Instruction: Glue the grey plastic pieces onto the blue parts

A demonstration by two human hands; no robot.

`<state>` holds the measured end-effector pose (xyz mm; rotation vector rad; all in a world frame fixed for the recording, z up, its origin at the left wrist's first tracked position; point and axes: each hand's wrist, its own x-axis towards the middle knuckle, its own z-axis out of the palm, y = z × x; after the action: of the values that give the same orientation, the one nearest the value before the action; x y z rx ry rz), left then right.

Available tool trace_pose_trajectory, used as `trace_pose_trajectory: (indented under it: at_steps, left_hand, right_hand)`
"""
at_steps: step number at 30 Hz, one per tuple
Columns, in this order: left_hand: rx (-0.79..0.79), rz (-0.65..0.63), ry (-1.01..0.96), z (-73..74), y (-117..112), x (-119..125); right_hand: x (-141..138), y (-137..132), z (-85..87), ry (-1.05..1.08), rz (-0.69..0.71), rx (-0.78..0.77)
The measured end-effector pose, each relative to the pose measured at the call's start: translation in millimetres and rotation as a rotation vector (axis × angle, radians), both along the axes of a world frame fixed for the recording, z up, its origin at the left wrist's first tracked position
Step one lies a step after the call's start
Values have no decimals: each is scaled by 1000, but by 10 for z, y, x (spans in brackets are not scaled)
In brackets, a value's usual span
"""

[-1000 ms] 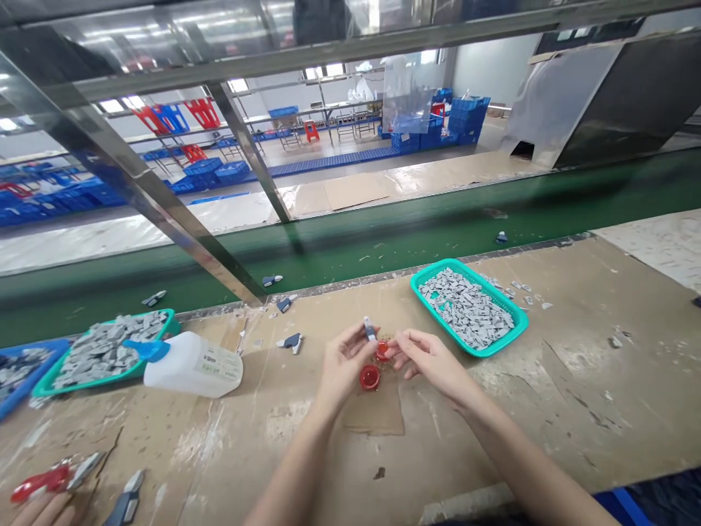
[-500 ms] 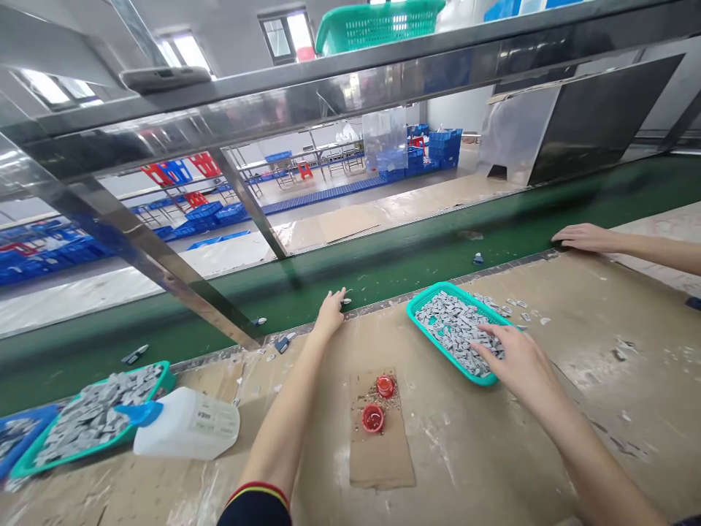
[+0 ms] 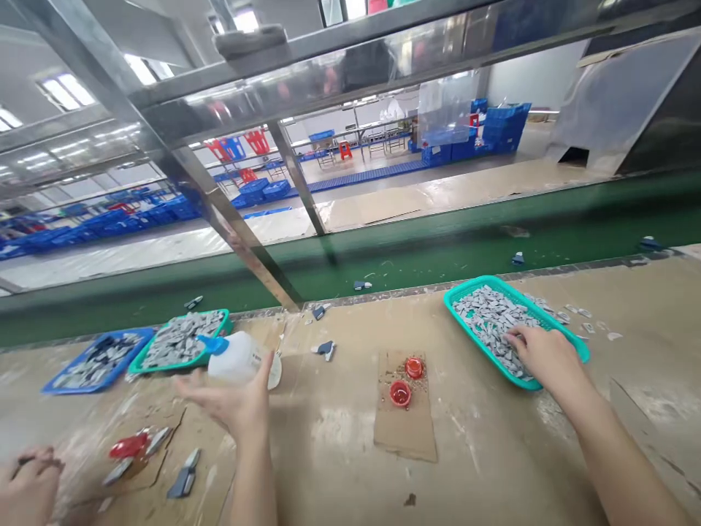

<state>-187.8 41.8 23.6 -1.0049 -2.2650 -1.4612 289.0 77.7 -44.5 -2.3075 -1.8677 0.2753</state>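
My left hand [image 3: 235,398] is open, palm up with fingers spread, in front of a white plastic bottle [image 3: 236,356] with a blue cap. It partly covers the bottle and holds nothing visible. My right hand [image 3: 548,354] reaches into a green basket [image 3: 580,349] of small grey plastic pieces [image 3: 485,310], its fingertips pinched together on a grey piece among them. Between my hands, two red cups [image 3: 400,394] stand on a small cardboard sheet [image 3: 405,432]; the nearer contains liquid. A dark blue and grey part [image 3: 326,351] lies on the worktop, right of the bottle.
A co-worker's hand [image 3: 33,482] is at the lower left, near a red object [image 3: 130,446] and several blue-grey parts. Behind the bottle are another green basket [image 3: 226,321] and a blue tray [image 3: 60,383]. A green belt [image 3: 438,252] runs beyond the worktop, below a metal frame [image 3: 328,80].
My left hand has left the belt edge and moved left towards the bottle. A blue-grey part now lies on the worktop. My right fingers have closed together in the basket. The view has swung left.
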Motion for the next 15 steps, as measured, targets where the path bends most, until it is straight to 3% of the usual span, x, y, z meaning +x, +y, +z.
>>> trace_pose_trajectory:
  at_steps: [3, 6, 8, 12, 15]
  left_hand:
    - [-67, -33, -54, -237, 107, -162]
    - [-95, -94, 10, -337, 115, -96]
    - [-64, -243, 140, -324, 91, 42]
    - [61, -660, 571, -230, 104, 366]
    - [62, -773, 750, -197, 191, 572]
  right_hand:
    - [-11, -49, 46, 70, -52, 62]
    - [-28, -100, 87, 248, -132, 194]
    - [-48, -130, 109, 349, -193, 272]
    - [-109, -185, 153, 479, -271, 370]
    - [-167, -233, 186, 578, -297, 426]
